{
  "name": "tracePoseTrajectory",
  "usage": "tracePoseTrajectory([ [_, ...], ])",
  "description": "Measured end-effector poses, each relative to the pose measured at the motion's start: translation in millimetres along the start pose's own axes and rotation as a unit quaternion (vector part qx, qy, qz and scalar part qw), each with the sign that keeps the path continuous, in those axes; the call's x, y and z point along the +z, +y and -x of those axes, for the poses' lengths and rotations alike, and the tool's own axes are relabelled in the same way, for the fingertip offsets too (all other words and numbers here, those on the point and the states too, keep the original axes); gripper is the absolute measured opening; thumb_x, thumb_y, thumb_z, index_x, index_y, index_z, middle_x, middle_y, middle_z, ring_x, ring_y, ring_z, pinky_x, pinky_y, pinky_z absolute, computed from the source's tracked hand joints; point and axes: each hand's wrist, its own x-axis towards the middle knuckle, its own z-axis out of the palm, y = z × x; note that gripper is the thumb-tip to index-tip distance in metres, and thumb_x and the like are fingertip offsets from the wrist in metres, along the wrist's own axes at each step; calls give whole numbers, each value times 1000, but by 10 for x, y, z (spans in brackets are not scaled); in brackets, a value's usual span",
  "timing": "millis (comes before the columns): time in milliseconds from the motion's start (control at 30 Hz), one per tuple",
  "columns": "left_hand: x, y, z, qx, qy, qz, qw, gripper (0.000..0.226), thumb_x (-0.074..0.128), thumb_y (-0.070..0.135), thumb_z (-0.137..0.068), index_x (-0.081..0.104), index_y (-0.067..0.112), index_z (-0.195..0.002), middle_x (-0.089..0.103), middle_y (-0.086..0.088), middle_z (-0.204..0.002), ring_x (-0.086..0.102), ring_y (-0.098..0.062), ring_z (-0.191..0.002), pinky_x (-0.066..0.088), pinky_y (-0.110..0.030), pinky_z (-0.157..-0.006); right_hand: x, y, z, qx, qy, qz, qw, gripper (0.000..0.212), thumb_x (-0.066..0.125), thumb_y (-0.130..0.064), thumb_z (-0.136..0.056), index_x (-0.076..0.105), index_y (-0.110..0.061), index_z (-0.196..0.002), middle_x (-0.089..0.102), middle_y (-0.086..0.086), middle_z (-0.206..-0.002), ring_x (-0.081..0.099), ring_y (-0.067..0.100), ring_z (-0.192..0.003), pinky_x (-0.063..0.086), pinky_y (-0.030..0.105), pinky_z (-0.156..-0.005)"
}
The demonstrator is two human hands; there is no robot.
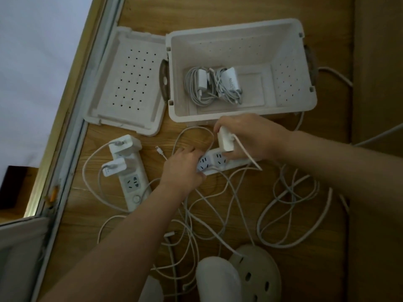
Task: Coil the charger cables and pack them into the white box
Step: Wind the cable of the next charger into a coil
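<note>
Right hand (246,138) grips square white charger brick (225,139); left hand (182,168) clasps power strip (214,160)

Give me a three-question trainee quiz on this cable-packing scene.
1. True or false: the white box already holds two coiled chargers.
2. Which hand grips the white adapter? A) left B) right
3. Name what the left hand holds.
Key: 1 true; 2 B, the right hand; 3 the power strip.
</note>
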Motion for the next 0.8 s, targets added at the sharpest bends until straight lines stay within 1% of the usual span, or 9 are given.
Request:
tracePoseTrajectory([
  [200,-24,47,14,-8,-2,9,1000,49,69,29,-79,55,26,-126,51,3,-119,45,-18,-116,41,-31,-85,-87,-2,133,19,17,-2,1000,56,72,-24,-79,45,-17,-128,55,1,-124,52,18,-109,35,19,-81],
  [300,-5,37,11,-13,-7,6,1000,50,69,29,-79,54,26,-127,51,2,-120,45,-19,-117,42,-32,-85,-57,-57,145,7,22,-9,1000,56,71,-20,-80,43,-16,-128,53,1,-124,53,19,-107,44,28,-83],
  [400,17,56,19,-10,-8,17,1000,44,68,25,-80,57,24,-123,52,-1,-116,48,-22,-113,42,-32,-80,-38,-43,137,4,19,9,1000,54,67,-16,-81,42,-18,-129,52,-1,-124,50,15,-108,33,21,-75],
  [467,-7,34,18,-4,-36,51,998,39,64,23,-84,59,21,-122,53,-3,-115,50,-24,-111,42,-32,-81,-46,-47,132,-1,20,25,999,52,64,-12,-82,42,-19,-129,51,-2,-125,50,13,-109,31,19,-75],
  [567,-86,-70,20,-4,-136,109,985,39,59,36,-88,57,18,-123,55,-6,-120,52,-26,-113,45,-34,-90,-102,-123,139,-13,34,38,999,54,64,-8,-81,43,-18,-129,51,-2,-125,52,14,-108,39,21,-77],
  [600,-133,-100,22,-6,-133,148,980,36,56,37,-90,58,17,-120,57,-6,-117,55,-25,-108,46,-30,-87,-123,-160,131,-19,46,40,998,54,64,-5,-81,44,-17,-129,51,0,-125,52,15,-108,41,22,-78],
  [667,-347,-43,88,-40,-74,281,956,27,48,29,-97,60,12,-113,58,-4,-105,58,-17,-91,45,-15,-69,-188,-248,101,-24,80,40,996,54,59,4,-80,45,-14,-129,51,3,-126,51,17,-111,41,22,-77],
  [700,-484,18,123,-69,-50,359,929,28,42,26,-99,61,9,-111,58,-4,-102,56,-16,-90,43,-14,-67,-226,-295,82,-24,96,42,994,55,56,8,-79,45,-13,-129,50,4,-127,50,18,-112,40,23,-76],
  [800,-880,170,213,-110,-70,527,840,52,26,43,-101,62,8,-116,63,-2,-108,56,-16,-97,40,-27,-76,-360,-448,18,-13,126,70,989,60,54,11,-77,42,-11,-132,48,8,-131,49,22,-115,39,24,-73],
])
